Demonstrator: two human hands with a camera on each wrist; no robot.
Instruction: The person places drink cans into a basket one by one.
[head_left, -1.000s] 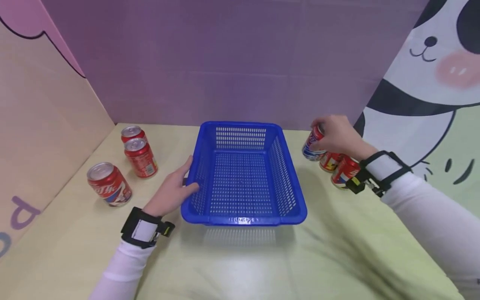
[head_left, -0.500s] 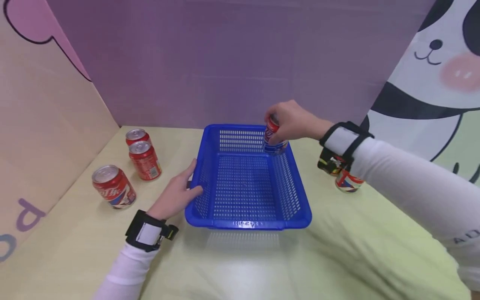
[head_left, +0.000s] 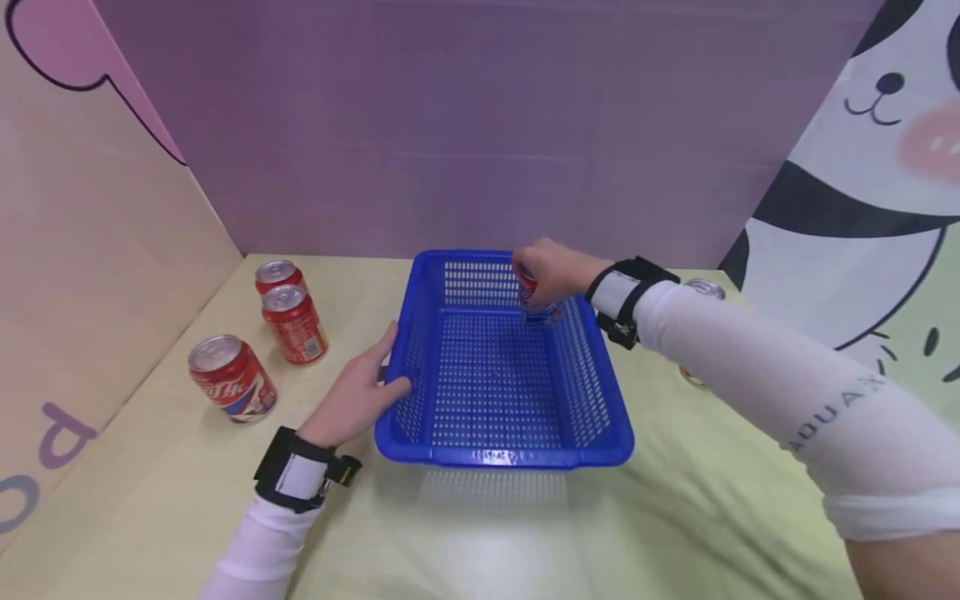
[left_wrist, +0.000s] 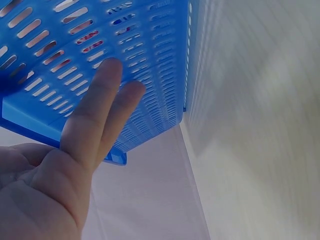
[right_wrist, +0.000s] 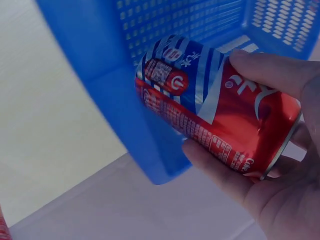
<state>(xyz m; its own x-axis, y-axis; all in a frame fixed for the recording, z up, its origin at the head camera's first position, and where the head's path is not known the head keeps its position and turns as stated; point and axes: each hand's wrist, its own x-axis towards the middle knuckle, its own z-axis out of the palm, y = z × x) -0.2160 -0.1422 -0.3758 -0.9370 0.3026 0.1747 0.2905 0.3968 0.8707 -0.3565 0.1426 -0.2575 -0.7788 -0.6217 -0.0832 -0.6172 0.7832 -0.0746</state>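
A red-and-blue Coke can (right_wrist: pixel 210 110) is gripped by my right hand (head_left: pixel 553 271), thumb on one side and fingers on the other. The can is inside the far right corner of a blue plastic basket (head_left: pixel 504 457), below the rim level. My left hand (head_left: pixel 352 398) holds the basket's left side. Its thumb lies over the rim, while two fingers (left_wrist: pixel 97 107) stretch along the perforated outer wall in the left wrist view. No other can shows inside the basket.
Left of the basket stand three red cans: a front one (head_left: pixel 232 379), a middle one (head_left: pixel 295 325) and a rear one (head_left: pixel 279 275). Beyond the right forearm a can top (head_left: pixel 705 288) shows; the sleeve hides much there. A purple wall (head_left: pixel 480 125) rises behind the table.
My right hand has carried the can leftward from the group on the right, over the basket's right rim and down inside. The left hand stays on the basket's left side.
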